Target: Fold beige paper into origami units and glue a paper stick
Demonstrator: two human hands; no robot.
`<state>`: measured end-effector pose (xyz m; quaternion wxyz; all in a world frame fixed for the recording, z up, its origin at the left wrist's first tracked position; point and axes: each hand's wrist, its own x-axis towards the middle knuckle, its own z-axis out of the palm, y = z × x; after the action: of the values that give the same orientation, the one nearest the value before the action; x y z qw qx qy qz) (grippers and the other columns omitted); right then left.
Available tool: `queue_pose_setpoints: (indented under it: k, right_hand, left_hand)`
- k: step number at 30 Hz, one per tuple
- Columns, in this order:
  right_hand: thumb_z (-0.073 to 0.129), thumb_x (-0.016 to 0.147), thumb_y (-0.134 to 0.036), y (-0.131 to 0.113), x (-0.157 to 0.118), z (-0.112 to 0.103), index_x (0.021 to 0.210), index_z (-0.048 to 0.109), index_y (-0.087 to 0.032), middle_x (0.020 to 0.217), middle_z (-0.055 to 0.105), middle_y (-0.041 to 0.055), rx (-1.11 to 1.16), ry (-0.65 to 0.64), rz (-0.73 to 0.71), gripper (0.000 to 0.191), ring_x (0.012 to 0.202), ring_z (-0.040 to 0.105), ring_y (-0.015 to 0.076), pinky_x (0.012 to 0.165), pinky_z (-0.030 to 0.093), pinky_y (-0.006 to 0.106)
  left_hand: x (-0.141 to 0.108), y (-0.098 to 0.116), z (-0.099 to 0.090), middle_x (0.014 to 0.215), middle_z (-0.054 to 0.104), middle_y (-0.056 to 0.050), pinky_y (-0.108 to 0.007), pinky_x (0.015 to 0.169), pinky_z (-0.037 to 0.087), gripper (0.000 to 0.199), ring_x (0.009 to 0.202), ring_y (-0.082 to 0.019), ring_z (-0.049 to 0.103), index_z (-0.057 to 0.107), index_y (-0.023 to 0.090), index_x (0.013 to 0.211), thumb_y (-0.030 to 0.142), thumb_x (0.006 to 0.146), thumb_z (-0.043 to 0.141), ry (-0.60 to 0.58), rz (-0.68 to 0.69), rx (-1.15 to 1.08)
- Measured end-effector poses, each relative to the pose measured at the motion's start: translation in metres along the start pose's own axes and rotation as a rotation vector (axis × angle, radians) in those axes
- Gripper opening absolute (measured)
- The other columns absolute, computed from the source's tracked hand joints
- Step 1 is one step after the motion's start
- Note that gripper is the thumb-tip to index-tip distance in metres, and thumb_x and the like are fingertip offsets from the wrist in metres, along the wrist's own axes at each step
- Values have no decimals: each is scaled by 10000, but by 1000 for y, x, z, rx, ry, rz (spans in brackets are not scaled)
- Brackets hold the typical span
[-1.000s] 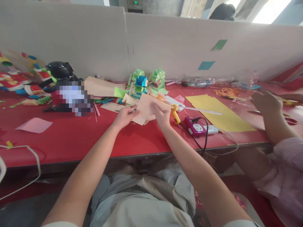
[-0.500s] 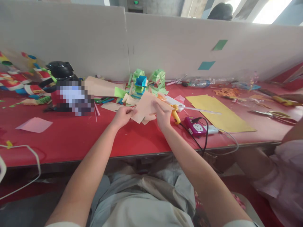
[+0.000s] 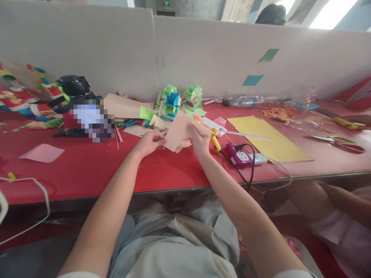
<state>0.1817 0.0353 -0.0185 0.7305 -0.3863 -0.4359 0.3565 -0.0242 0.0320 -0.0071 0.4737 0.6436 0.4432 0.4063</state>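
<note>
Over the red table I have a beige sheet of paper (image 3: 175, 136) raised and tilted. My right hand (image 3: 200, 139) is closed on its right side, thumb on the near face. At the sheet's left edge, the fingers of my left hand (image 3: 151, 143) are pinched together on the paper. Behind it stand green folded-paper shapes (image 3: 193, 94) and a blue folded-paper piece (image 3: 173, 99). Beige paper scraps (image 3: 136, 130) lie beyond my left hand. A yellow glue gun (image 3: 215, 142) is just right of my right hand.
A purple power strip (image 3: 241, 155) with cables sits near the front edge. Yellow card (image 3: 269, 141) and scissors (image 3: 336, 141) lie to the right, pink paper (image 3: 43, 153) to the left. A white partition (image 3: 203, 58) closes the back. A co-worker's leg (image 3: 307, 204) is at right.
My left hand has shifted slightly left along the paper's edge, and the sheet has turned a little. The co-worker's arm at right has come down over the lap.
</note>
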Motion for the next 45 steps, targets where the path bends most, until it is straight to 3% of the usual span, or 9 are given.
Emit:
queue_pose_setpoints:
  k: [7, 15, 19, 25, 28, 31, 37, 42, 45]
  right_hand:
    - [755, 788, -493, -2, -1, -1, 925, 744, -203, 988, 742, 65, -34, -12, -40, 320, 961, 710, 255, 886, 592, 428]
    - [745, 779, -512, -2, -3, 1, 904, 755, -200, 997, 765, 64, -66, -48, 3, 336, 981, 711, 261, 893, 594, 424]
    - [802, 718, -515, -2, -7, 5, 928, 761, -177, 1008, 776, 79, -17, -60, 87, 400, 992, 719, 280, 864, 605, 428]
    - [815, 707, -523, -8, -3, 3, 970, 782, -187, 1035, 775, 76, 43, -159, 188, 429, 1035, 710, 264, 878, 596, 398]
    - [799, 711, -547, -12, 0, 1, 1024, 767, -207, 1058, 763, 64, 103, -222, 272, 463, 1016, 703, 253, 804, 613, 378]
    - [751, 731, -611, -13, 1, 0, 1056, 748, -226, 1105, 744, 64, 138, -391, 355, 504, 997, 697, 253, 740, 622, 372]
    - [568, 783, -795, -18, 1, -4, 1160, 709, -217, 1100, 751, 88, 122, -682, 564, 704, 917, 719, 249, 782, 595, 410]
    - [785, 712, -620, -8, -3, -3, 1039, 731, -217, 993, 763, 61, -20, -684, 541, 522, 856, 711, 209, 717, 564, 316]
    - [877, 630, -483, 0, -5, -2, 831, 711, -186, 826, 743, 36, -99, -626, 465, 396, 756, 686, 176, 682, 548, 286]
  left_hand:
    - [1, -4, -5, 690, 667, -52, -351, 638, 516, 350, 609, -198, 644, 682, 178, 718, 509, 704, 795, -24, 71, 111]
    - [-1, 4, 1, 814, 692, -49, -308, 717, 488, 403, 765, -198, 638, 696, 170, 770, 570, 758, 748, -83, 110, 61]
    - [3, 0, 0, 764, 693, -45, -303, 675, 469, 455, 714, -193, 612, 710, 164, 780, 613, 720, 749, 21, 102, 80]
    - [6, -2, -19, 649, 625, -11, -277, 600, 393, 322, 619, -160, 526, 704, 176, 714, 496, 748, 710, 194, 120, 215]
    - [4, -2, -32, 655, 618, -13, -279, 595, 377, 315, 615, -162, 517, 714, 176, 710, 491, 731, 711, 168, 72, 217]
    - [1, -6, -45, 780, 702, -40, -287, 659, 431, 323, 717, -192, 594, 758, 186, 763, 505, 713, 745, 117, 21, 204]
    - [-6, -8, -67, 858, 772, -95, -299, 657, 493, 397, 749, -230, 669, 810, 195, 813, 544, 628, 850, -107, -204, 169]
    - [-10, 1, -67, 900, 779, -83, -307, 711, 514, 408, 819, -239, 679, 818, 201, 845, 567, 665, 827, -273, -229, 241]
    - [-9, 3, -64, 869, 764, -59, -295, 714, 498, 414, 816, -217, 662, 803, 193, 844, 584, 708, 796, -215, -180, 262]
